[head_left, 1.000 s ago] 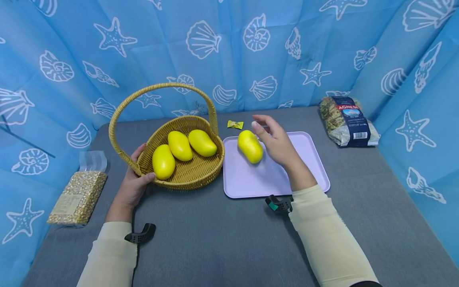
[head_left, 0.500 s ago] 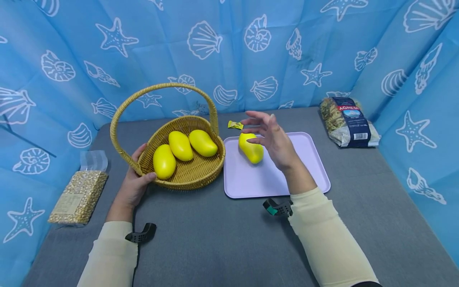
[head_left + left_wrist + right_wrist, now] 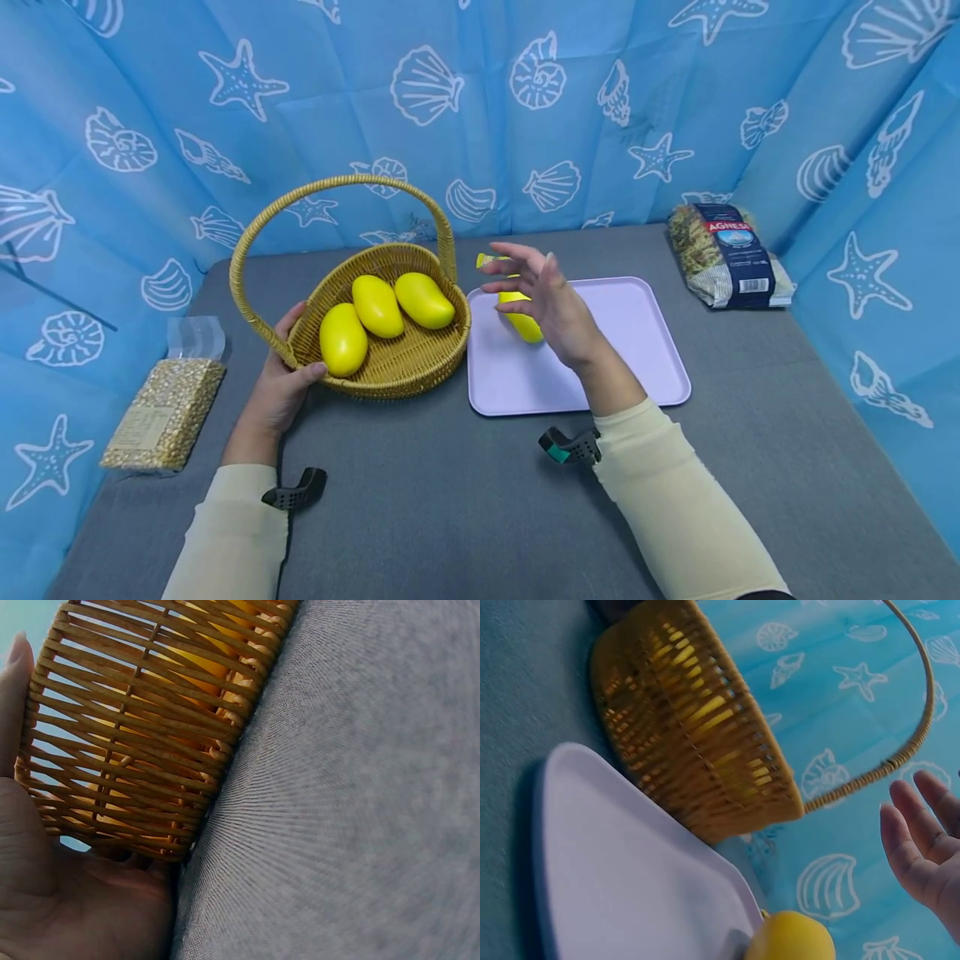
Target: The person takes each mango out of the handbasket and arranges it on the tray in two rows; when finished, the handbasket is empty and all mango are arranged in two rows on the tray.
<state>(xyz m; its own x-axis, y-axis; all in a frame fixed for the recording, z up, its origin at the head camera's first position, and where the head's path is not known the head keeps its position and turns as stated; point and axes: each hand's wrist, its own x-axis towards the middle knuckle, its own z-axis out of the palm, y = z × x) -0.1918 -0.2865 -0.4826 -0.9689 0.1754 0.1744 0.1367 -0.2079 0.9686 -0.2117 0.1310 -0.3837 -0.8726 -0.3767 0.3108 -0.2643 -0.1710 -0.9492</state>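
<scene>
A wicker basket (image 3: 405, 385) with a tall hoop handle holds three yellow mangoes (image 3: 377, 306). My left hand (image 3: 279, 392) grips its left end, thumb over the rim; in the left wrist view the palm lies against the woven side (image 3: 127, 735). On a lilac tray (image 3: 615, 333) to the right lies one more mango (image 3: 527, 327), partly covered by my right hand (image 3: 558, 312). That hand hovers above it with fingers spread and nothing held. From the right wrist, its fingers (image 3: 911, 825) show apart from the mango (image 3: 791, 941).
Behind the tray, a small yellow-wrapped sweet (image 3: 483, 261) is partly hidden by my right fingers. A bag of dry pasta (image 3: 731, 254) stands at the back right. A vacuum pack of pale grains (image 3: 163, 415) lies at the left. A blue shell-print curtain (image 3: 480, 125) encloses the table.
My right hand has moved left across the mango on the tray, its fingers spreading and now covering part of it. The left hand and the basket have stayed put.
</scene>
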